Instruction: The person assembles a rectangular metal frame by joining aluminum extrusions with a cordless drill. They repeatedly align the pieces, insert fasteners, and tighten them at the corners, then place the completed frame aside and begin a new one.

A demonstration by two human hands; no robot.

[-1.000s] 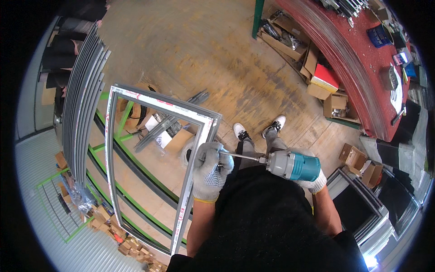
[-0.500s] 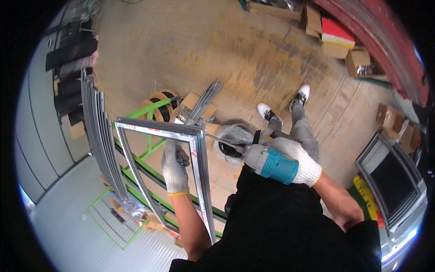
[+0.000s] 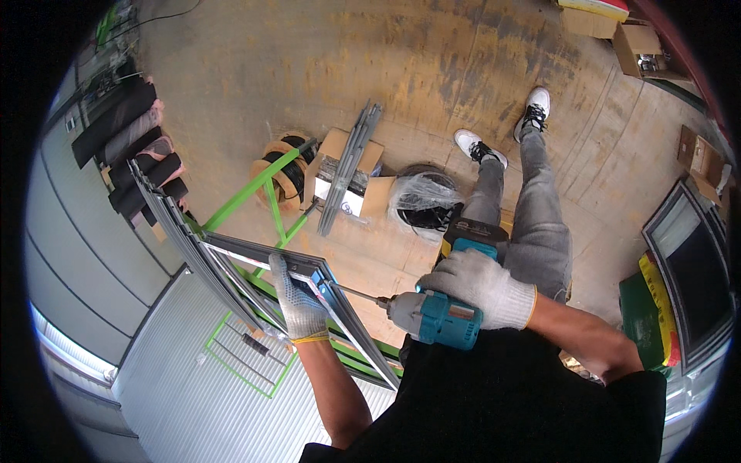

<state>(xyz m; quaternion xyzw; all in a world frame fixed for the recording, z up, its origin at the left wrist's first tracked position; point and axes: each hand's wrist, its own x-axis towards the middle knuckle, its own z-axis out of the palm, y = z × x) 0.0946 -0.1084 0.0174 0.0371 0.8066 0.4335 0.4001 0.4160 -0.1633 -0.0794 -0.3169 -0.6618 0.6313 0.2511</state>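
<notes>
Right hand (image 3: 480, 287) is clasping the teal driver (image 3: 449, 318), fingers wrapped round it; left hand (image 3: 301, 310) is steadying the frame (image 3: 247, 249) by the green rack (image 3: 255, 187), pinch impossible to tell. The bit (image 3: 359, 293) is seemingly being aligned, requiring firm bracing next.

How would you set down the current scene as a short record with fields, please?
Left hand: gloved, at the frame near its corner
Right hand: gloved, gripping the drill
Drill: teal and grey
Bit: long, pointing at the frame's corner; contact unclear
Floor: grey bars across an open box, plastic-wrapped bundle beside it
</notes>
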